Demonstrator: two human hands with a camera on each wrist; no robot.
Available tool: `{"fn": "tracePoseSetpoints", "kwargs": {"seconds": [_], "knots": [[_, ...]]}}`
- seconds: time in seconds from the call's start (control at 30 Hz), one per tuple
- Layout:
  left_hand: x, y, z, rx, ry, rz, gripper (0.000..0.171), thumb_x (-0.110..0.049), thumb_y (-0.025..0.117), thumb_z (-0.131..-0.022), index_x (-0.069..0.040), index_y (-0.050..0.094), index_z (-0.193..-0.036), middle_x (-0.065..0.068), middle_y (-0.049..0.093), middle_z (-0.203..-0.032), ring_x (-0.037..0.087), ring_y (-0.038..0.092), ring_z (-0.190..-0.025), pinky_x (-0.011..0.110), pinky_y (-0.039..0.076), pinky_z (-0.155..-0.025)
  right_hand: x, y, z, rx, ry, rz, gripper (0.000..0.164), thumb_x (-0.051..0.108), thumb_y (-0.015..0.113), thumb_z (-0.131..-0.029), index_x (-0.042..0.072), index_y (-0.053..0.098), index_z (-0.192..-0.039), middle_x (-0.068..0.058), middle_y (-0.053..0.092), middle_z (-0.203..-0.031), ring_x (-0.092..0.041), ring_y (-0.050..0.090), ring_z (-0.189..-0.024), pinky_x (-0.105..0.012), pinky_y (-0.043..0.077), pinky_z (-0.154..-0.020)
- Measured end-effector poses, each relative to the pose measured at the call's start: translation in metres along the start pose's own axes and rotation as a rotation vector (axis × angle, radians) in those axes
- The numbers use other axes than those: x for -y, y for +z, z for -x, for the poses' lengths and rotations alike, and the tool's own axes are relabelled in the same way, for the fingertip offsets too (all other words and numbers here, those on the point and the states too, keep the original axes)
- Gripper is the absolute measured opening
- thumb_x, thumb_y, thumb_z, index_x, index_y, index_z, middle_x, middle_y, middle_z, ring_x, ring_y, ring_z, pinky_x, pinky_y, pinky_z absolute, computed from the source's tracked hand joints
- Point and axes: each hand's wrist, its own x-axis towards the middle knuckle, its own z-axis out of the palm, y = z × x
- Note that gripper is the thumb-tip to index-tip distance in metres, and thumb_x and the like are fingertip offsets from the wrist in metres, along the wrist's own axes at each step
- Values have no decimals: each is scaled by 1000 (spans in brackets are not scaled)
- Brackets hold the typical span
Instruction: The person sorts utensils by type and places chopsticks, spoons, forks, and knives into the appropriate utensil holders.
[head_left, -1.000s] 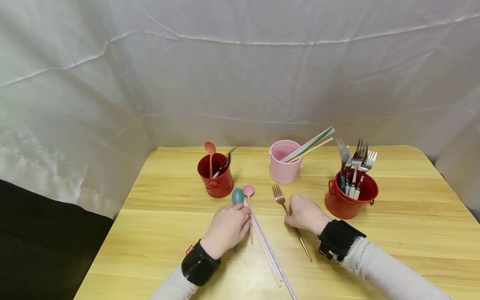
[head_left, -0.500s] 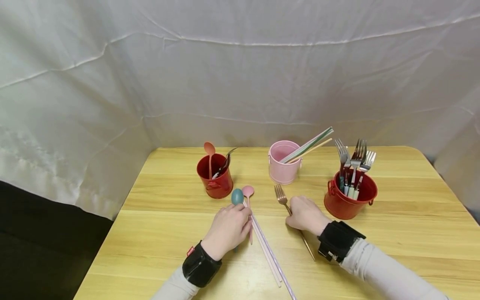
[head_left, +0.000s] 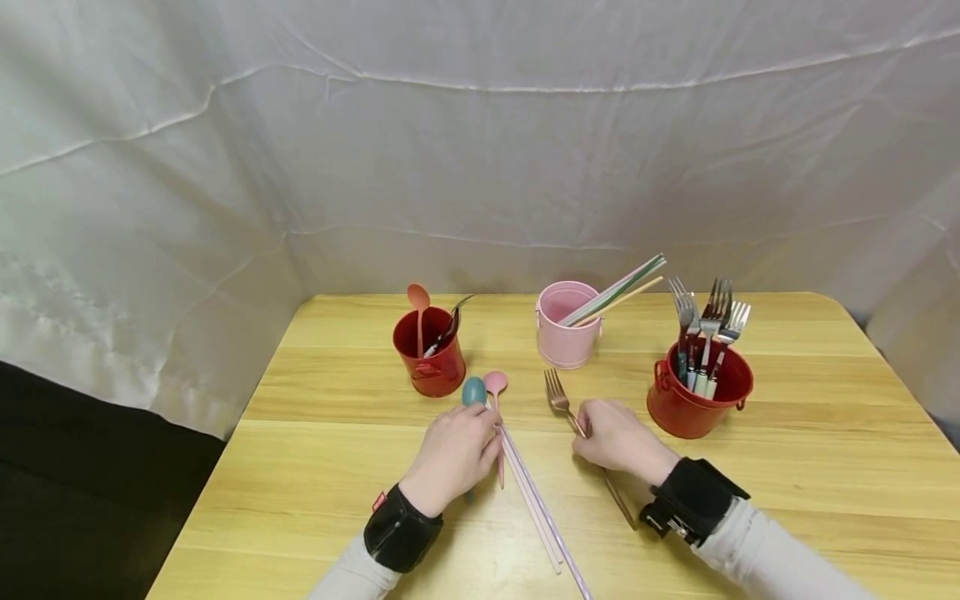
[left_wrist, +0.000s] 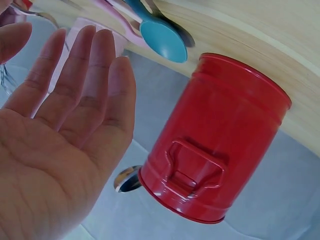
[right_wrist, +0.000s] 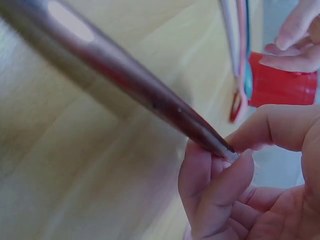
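A copper-coloured fork (head_left: 556,390) is pinched at its handle between the thumb and fingers of my right hand (head_left: 618,437). Its tines point toward the back, and the handle end runs toward the front. My left hand (head_left: 453,450) hovers over a teal spoon (head_left: 474,391), a pink spoon (head_left: 496,382) and several pale straws (head_left: 551,525), hiding parts of them. In the left wrist view the fingers of this left hand (left_wrist: 65,120) are extended and the palm holds nothing.
At the back left stands a red bucket (head_left: 438,373) with an orange spoon (head_left: 418,297) and other cutlery. A pink bucket (head_left: 567,343) holds straws (head_left: 618,292). Another red bucket (head_left: 686,415), at right, carries several forks (head_left: 718,310). A pale curtain (head_left: 480,167) hangs behind.
My right wrist has turned and shifted slightly to the right. The fork has swung a little, its handle end moving right. My left hand has stayed almost still.
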Motion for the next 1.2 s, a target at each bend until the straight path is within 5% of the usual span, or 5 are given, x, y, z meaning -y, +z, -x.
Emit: {"fn": "tracePoseSetpoints", "kwargs": {"seconds": [0.4,0.73,1.2], "knots": [[-7,-7,-21,-54,-19,84,22,-25,62,-87,-13,67,-105,-1,66,-97,14,59,-79,33,51,-65,7,-22,16,-150,-135,-154,10,5,62,-75,9,54,-80,1,48,-64,-11,45,-58,-25,37,-52],[-24,-13,-45,-21,-35,103,23,-28,59,-91,-15,66,-108,0,66,-108,20,61,-102,36,51,-82,-3,-47,29,-324,-129,-182,9,3,61,-78,6,57,-85,-3,55,-71,-14,50,-64,-24,43,-55],[-59,-6,-77,-35,40,95,24,-29,61,-89,-16,65,-109,-3,65,-108,17,62,-95,32,51,-80,-24,-94,50,-586,-91,-249,9,3,59,-85,1,58,-93,-9,60,-79,-8,56,-63,-12,44,-58]]}}
